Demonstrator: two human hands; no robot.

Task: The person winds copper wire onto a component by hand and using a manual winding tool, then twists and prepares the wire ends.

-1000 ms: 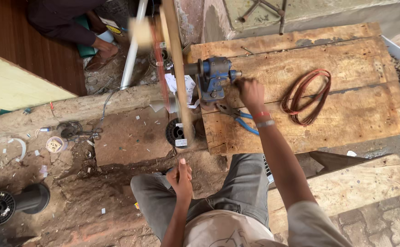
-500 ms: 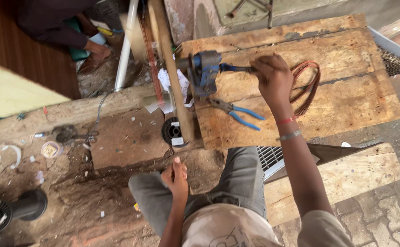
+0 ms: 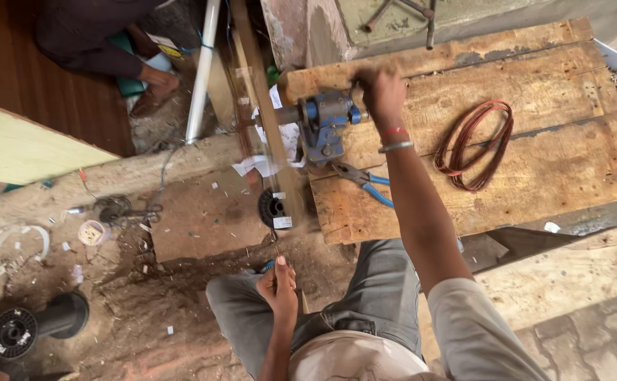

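Person wears a light beige short-sleeved shirt and grey trousers. Right hand [image 3: 381,90] has a red band and a metal bangle at the wrist. Left hand [image 3: 279,286] bare, no wristwear visible

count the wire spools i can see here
2. One black spool sits on the ground just below the blue hand-cranked winder, against the wooden bench. A larger black spool lies at the lower left. More may be hidden beyond the frame.
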